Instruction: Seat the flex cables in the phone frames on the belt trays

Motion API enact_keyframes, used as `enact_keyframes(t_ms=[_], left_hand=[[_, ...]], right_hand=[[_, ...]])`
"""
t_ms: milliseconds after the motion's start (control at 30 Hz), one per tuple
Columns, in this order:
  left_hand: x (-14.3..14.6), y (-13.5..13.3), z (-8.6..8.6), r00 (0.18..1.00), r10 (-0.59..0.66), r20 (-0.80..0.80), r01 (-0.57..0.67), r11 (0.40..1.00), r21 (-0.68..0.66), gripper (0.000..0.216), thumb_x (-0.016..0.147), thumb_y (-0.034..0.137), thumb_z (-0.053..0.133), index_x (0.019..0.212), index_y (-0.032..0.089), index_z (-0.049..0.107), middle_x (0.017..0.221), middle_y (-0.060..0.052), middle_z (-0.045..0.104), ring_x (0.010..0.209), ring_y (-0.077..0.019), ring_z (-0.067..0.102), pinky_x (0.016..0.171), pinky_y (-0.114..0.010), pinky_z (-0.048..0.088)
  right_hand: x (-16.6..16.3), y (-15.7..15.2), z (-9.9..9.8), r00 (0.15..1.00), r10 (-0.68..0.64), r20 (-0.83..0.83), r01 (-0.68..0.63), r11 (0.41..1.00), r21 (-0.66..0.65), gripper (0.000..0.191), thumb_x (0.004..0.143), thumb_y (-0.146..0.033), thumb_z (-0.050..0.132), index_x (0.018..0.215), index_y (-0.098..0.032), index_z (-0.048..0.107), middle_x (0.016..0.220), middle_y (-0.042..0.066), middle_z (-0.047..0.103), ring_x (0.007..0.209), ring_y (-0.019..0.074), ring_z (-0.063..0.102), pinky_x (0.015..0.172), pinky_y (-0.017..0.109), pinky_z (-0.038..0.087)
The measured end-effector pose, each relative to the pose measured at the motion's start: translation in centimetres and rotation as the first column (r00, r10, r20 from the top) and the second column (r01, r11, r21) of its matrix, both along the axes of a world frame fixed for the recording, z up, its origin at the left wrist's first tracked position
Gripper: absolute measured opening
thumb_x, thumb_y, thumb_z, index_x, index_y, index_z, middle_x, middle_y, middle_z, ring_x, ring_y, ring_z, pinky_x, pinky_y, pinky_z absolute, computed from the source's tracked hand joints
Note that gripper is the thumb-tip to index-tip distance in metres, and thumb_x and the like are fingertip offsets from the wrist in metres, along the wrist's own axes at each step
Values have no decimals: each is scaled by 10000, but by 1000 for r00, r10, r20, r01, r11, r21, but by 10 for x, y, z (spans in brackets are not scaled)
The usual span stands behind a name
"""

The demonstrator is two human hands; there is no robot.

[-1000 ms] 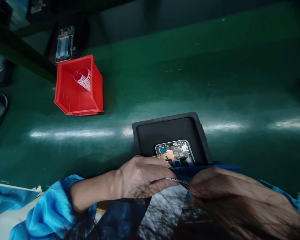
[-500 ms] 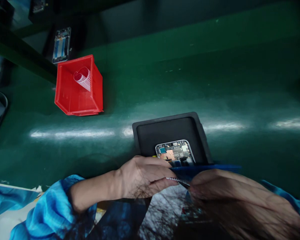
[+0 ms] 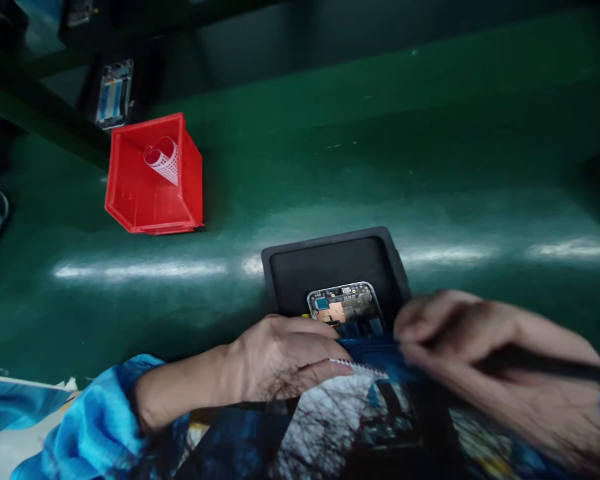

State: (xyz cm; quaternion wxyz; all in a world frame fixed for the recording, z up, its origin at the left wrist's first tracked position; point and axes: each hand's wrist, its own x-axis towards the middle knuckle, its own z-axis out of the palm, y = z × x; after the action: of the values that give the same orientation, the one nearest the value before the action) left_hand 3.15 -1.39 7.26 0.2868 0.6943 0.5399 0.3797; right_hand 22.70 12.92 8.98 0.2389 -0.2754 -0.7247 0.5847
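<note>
An opened phone [image 3: 345,305] with its circuit board showing lies in a black foam tray [image 3: 330,257] on the green belt. My left hand [image 3: 285,360] rests at the tray's near edge and pinches a white dotted strip [image 3: 356,366] on a blue sheet [image 3: 375,348] that covers the phone's lower part. My right hand [image 3: 470,347], blurred, hovers just right of the phone. It grips a dark slim tool [image 3: 545,363] that runs off to the right; the tool's tip is hidden.
A red bin [image 3: 145,200] holding a curled dotted strip [image 3: 163,157] stands at the back left. Behind it another phone frame [image 3: 113,93] lies on a dark tray. A glossy printed sheet [image 3: 340,433] lies under my hands. The green belt [image 3: 430,167] stretches to the right.
My right hand has lifted up and to the right, away from the strip, uncovering the dark tool in it. The left hand has stayed in place.
</note>
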Motion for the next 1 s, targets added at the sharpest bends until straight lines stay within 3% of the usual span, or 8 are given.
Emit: enact_keyframes(t_ms=[67,133,333,667,867,1000], left_hand=[[-1,-2,-2,1000,-1,15,0,1000,7,103,927,215,674,949,148,749,882,-43,815,786,-87,775,853,-74,603],[-2,-2,-4,1000,-11,12,10,1000,22,89,917,206,685,949,152,749,884,-39,820,788,-88,777,879,-66,593],[-7,-6,-7,998,-61,-35,60,998,-14,131,905,195,686,1019,220,746,972,-3,837,872,-109,786,926,-87,595],[-7,-8,-10,995,-78,-61,76,997,-34,129,912,213,677,1027,231,733,1002,14,833,871,-110,784,942,-105,597],[-8,-2,-1,997,-70,-35,68,997,-44,99,901,205,698,997,217,719,948,-4,823,752,-97,782,802,-82,627],[-8,-2,-1,998,-69,-13,69,997,-23,137,893,188,705,1028,215,715,956,-19,824,767,-104,784,805,-94,634]], right_hand=[[-9,12,-4,989,-144,43,146,988,-47,242,738,-181,788,635,-318,618,685,-35,739,670,171,734,595,266,618],[-15,21,-8,981,-177,82,181,983,-43,238,730,-183,790,618,-301,617,678,-35,746,660,153,726,586,245,596],[-19,24,-11,976,-178,125,180,984,-6,223,733,-192,773,604,-296,624,666,-36,755,637,144,727,574,242,590],[-20,19,-13,977,-162,137,156,986,53,202,756,-206,765,626,-314,654,689,-43,766,666,136,737,605,229,613],[-16,18,-17,980,-153,127,144,986,82,216,770,-188,748,632,-314,639,692,-50,760,691,133,739,625,233,612],[-16,18,-19,981,-150,125,137,985,100,222,786,-182,735,639,-315,635,705,-48,752,699,129,733,628,237,608]])
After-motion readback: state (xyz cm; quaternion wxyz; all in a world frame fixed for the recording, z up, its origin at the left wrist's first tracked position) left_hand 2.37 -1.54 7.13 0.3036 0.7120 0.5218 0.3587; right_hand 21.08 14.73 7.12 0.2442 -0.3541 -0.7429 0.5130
